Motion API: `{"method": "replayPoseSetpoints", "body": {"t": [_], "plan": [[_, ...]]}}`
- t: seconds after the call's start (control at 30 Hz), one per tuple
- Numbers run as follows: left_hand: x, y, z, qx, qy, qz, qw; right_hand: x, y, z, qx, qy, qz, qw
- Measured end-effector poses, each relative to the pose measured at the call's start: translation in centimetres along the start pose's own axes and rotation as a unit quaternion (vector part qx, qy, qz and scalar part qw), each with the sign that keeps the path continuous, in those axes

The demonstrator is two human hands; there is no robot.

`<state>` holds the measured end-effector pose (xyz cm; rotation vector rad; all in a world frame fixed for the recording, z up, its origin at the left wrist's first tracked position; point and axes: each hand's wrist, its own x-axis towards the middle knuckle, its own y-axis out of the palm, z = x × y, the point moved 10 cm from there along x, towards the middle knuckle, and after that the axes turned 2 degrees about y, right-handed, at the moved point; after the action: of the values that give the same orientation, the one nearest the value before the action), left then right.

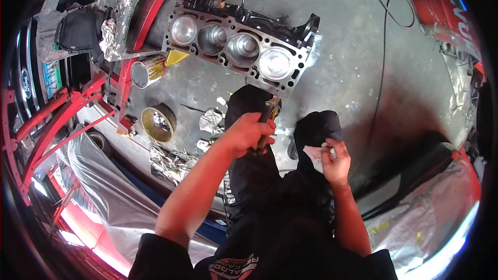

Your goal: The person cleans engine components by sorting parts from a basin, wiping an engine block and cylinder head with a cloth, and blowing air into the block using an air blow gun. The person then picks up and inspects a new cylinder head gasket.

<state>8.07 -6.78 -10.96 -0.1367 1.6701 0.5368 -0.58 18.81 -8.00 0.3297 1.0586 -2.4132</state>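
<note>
My left hand (pixel 251 130) is wrapped round a black-and-yellow hand tool (pixel 271 111), whose exact kind I cannot make out. The tool's far end points at the near edge of the engine block (pixel 252 75); whether they touch I cannot tell. Four-cylinder in layout, the block lies with its flat deck facing up, and pistons show bright in some bores. Over my right knee, my right hand (pixel 336 163) pinches a pale pink piece of cloth or paper (pixel 313 152).
Left of the block stand a tin can (pixel 147 72) with a yellow funnel (pixel 177 57) and a round pan (pixel 157 134) holding small parts. Tools lie in a pile (pixel 168 163). A red metal stand (pixel 44 140) is at left; a black cable (pixel 383 72) crosses the floor.
</note>
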Motion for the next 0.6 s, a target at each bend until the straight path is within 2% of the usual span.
{"method": "replayPoseSetpoints", "body": {"t": [0.03, 0.1, 0.17, 0.23, 0.27, 0.37, 0.43, 0.5, 0.6], "plan": [[-0.6, 0.4, 0.2, -0.007, -0.003, 0.003, 1.000, -0.9, -1.9, 0.8, -0.017, 0.022, 0.001, 1.000], [-1.2, 2.3, 0.5, -0.155, -0.029, 0.050, 0.986, -1.5, -5.0, 4.3, -0.025, 0.017, -0.003, 1.000], [-1.0, 3.4, -0.1, -0.177, -0.041, 0.049, 0.982, -1.8, -7.2, 7.1, -0.053, 0.013, -0.015, 0.998], [0.5, 4.4, 0.2, -0.274, -0.067, 0.075, 0.957, -2.1, -7.0, 6.2, -0.051, 0.017, -0.017, 0.998], [0.4, 4.6, -0.7, -0.294, -0.059, 0.052, 0.952, -2.1, -6.1, 5.4, -0.077, 0.025, 0.011, 0.997], [1.0, 4.4, -1.3, -0.343, -0.064, 0.034, 0.936, 1.4, -5.2, 5.6, -0.127, 0.006, 0.070, 0.989], [0.6, 4.9, -1.5, -0.344, -0.046, 0.029, 0.937, 3.1, -5.8, 4.3, -0.154, 0.037, 0.072, 0.985], [0.2, 4.5, -1.4, -0.338, -0.072, -0.033, 0.938, 4.4, -6.6, 4.2, -0.137, 0.034, 0.073, 0.987], [0.3, 5.2, -0.8, -0.335, -0.080, -0.015, 0.939, 5.6, -7.3, 4.2, -0.140, 0.008, 0.107, 0.984]]}}
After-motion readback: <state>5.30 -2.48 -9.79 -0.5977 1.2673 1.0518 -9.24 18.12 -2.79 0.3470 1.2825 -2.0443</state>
